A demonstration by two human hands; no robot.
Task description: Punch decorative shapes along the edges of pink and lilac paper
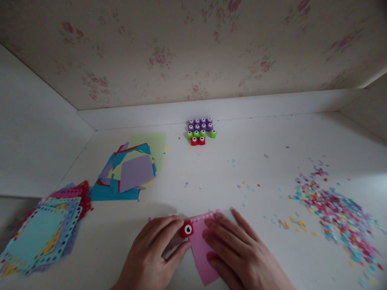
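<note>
A pink sheet of paper (202, 257) lies on the white table near its front, with a row of small punched holes along its far edge. At its upper left corner is a red craft punch (187, 229) with a white and black top, held between the thumb and fingers of my left hand (154, 251). My right hand (238, 247) rests flat on the right part of the sheet, fingers spread, covering some of it.
Rows of purple, green and red punches (201, 128) stand near the back wall. Coloured paper sheets (137, 173) are piled at the left, and punched sheets (39, 233) lie farther left. Loose confetti (335, 209) is heaped at the right, with bits scattered mid-table.
</note>
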